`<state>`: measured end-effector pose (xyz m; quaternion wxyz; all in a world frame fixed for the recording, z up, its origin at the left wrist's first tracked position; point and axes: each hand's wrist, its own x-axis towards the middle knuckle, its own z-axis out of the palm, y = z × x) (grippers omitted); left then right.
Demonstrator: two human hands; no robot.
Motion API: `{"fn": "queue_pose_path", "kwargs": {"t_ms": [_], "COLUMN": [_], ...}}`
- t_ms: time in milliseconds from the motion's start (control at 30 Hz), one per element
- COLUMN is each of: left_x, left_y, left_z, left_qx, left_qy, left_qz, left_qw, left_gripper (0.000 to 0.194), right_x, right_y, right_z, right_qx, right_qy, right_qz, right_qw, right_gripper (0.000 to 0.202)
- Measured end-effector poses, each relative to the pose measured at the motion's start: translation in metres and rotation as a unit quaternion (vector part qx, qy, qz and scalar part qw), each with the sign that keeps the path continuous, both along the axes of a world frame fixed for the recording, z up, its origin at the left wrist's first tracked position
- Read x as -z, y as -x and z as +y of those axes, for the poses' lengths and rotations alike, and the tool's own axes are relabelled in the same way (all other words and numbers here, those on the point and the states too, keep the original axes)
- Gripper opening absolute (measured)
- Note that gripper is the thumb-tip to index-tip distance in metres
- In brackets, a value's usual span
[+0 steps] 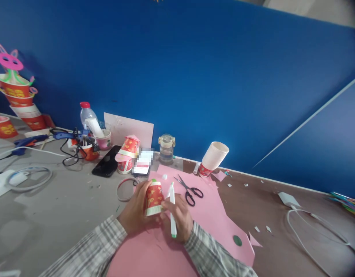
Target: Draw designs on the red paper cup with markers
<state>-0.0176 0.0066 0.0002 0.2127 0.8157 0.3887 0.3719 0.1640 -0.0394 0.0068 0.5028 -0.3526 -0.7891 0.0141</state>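
My left hand [136, 212] is wrapped round the side of a red patterned paper cup [154, 196], which is tilted a little above the pink paper [206, 219]. A bit of green shows at the cup's top. In my right hand [181, 217] is a white marker [172, 211] with a green lower end, held nearly upright between the fingers. The fingertips of this hand are at the cup's lower right edge. Black-handled scissors [189, 191] lie partly open on the pink paper, just beyond my right hand.
Behind my hands stand a decorated cup figure [128, 152], a phone [143, 162], a lidded jar [166, 148] and stacked cups [214, 157]. Left are a dark phone [107, 161], glue guns [30, 141] and a tape ring [124, 189]. A white cable [302, 240] lies right.
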Motion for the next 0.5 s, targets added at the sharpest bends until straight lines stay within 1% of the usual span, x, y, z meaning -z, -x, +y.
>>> {"fn": "queue_pose_path", "kwargs": {"t_ms": [67,167,333,367,400,467,500], "left_x": [0.002,0.004,0.000,-0.001,-0.003,-0.006,-0.008], "left_y": [0.002,0.003,0.002,0.002,0.001,0.000,-0.001], "left_z": [0.001,0.002,0.001,0.001,0.000,-0.001,-0.002], "left_qx": [0.006,0.007,0.007,0.005,0.002,-0.007,-0.010], "left_qy": [0.003,0.006,0.012,0.015,0.019,0.026,0.027], "left_qz": [0.001,0.009,0.003,-0.001,-0.004,-0.010,-0.011], "left_qw": [1.000,1.000,1.000,1.000,1.000,1.000,1.000], "left_gripper": [0.110,0.110,0.107,0.105,0.103,0.098,0.096], "right_x": [-0.001,-0.001,0.002,0.002,0.002,-0.002,-0.004], "right_y": [0.000,-0.001,-0.002,-0.002,-0.001,0.000,0.001], "right_z": [0.000,0.003,0.005,0.004,0.002,-0.001,-0.003], "right_qx": [-0.013,-0.021,-0.048,-0.053,-0.055,-0.041,-0.029], "right_qy": [0.004,-0.005,0.008,0.017,0.033,0.079,0.107], "right_qz": [-0.024,-0.044,-0.057,-0.043,-0.008,0.103,0.166], "right_qw": [1.000,0.999,0.997,0.998,0.998,0.991,0.980], "right_gripper": [0.049,0.052,0.047,0.045,0.042,0.036,0.031]}}
